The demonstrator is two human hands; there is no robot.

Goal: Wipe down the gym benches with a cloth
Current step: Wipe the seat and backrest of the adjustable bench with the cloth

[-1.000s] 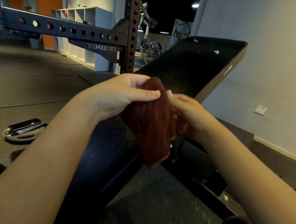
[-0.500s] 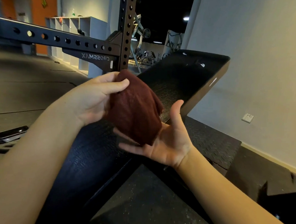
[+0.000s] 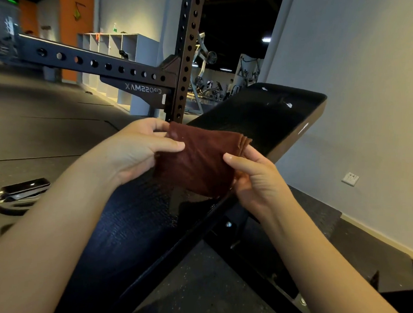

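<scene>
— Because the cloth is folded into a thick pad, it takes both hands to keep it square. The left hand pinches its left edge between thumb and curled fingers. The right hand grips the right edge, thumb on top and fingers tucked underneath.

— And where is it against the bench?

— From the head view, it is held up just above the bench, over the spot where the flat seat meets the raised back. Its lower edge hangs near the padding, but I cannot tell whether it touches.

— Why hold it that way?

— My guess is that the folds are being lined up so a flat face goes down on the padding. The stacked layers show at the top right corner.

— So no wiping yet?

— I judge not. Neither palm is pressing the cloth down, and the whole bench is yet to be covered.

— Anything else nearby?

— A black rack stands behind the bench to the left. What looks like a phone with a cord lies on the floor, well apart, and a socket sits low on the wall at right.
</scene>
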